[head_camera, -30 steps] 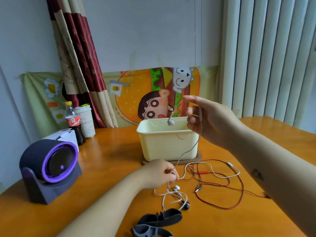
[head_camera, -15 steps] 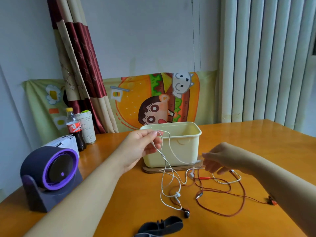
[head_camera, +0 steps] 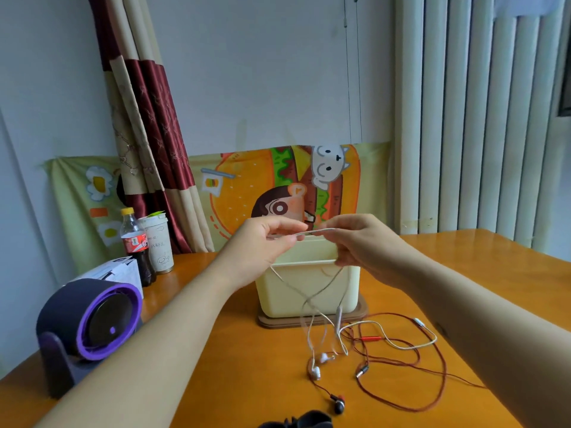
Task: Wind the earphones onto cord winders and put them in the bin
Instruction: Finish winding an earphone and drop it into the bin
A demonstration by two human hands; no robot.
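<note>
At centre frame the left hand (head_camera: 265, 239) and right hand (head_camera: 361, 242) each pinch the white earphones (head_camera: 315, 232). Both grips are narrow on the thin cord, and a short stretch is pulled taut between them above the cream, smooth-walled bin (head_camera: 309, 291), likely to straighten it for winding. The rest hangs in slack, crossing loops down to the tabletop (head_camera: 247, 366), with the glossy buds at lower centre. The red earphones (head_camera: 370, 338) sprawl at lower right. A black, lobed winder (head_camera: 309, 420) lies untouched at the bottom edge.
</note>
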